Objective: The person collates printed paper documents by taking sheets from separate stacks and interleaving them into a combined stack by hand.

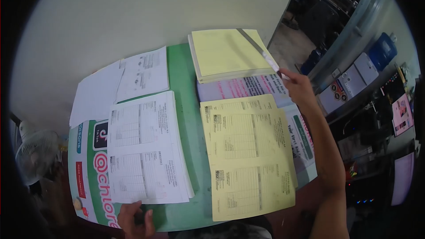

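My right hand (297, 86) is closed on the end of a long thin metal ruler (254, 43), which lies slantwise over a yellow paper stack (221, 53) at the back. Below that stack, a pile of printed yellow forms (252, 159) lies on the right half of the table. My left hand (136, 220) is at the front edge, fingers curled and apart, by the bottom edge of a stack of printed white forms (144, 150). Nothing shows between its fingers. Further back on the left lie more white sheets (141, 73).
The green table (181, 68) bears printed banners (90, 168) beneath the papers. A pale wall (146, 9) rises behind it. At the left stands a fan (37, 152). A water jug (381, 48), a dispenser (354, 77) and screens (402, 115) are at the right.
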{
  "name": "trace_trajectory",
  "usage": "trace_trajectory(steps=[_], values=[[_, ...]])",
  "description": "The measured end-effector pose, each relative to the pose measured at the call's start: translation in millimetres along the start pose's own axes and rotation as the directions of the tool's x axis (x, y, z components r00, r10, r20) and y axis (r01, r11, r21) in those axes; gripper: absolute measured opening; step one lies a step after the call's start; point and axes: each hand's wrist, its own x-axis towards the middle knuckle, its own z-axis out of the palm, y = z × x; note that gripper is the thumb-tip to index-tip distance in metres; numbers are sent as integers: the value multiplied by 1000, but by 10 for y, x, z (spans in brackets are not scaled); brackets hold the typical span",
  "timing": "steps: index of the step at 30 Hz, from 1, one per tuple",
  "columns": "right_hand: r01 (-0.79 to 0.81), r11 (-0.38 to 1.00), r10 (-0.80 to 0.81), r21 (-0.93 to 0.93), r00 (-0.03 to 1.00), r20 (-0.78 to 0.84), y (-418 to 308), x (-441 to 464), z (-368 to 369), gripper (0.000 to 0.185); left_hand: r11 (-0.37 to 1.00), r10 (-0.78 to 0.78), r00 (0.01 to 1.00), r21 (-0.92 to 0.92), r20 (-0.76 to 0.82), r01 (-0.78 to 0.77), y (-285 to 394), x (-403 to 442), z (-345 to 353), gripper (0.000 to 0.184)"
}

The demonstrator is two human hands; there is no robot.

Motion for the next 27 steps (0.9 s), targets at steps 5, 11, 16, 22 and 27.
trace_trajectory(steps=[5,11,16,22,27], values=[[0,998,1,-66,1000,14,-96,311,570,38,999,41,998,-4,-36,-41,3,60,20,29],[62,932,-36,-356,996,79,-237,248,876,44,999,34,999,-11,-10,-34,38,112,7,30],[249,721,-223,-647,967,124,-395,154,884,38,998,49,999,-42,-20,-50,32,130,9,33],[566,725,-564,-392,815,134,-609,27,1287,12,997,1,1000,-77,6,-1,9,105,-1,32],[559,810,-504,-176,818,278,-1023,-337,1897,11,994,44,993,-96,-107,-54,22,153,17,28]])
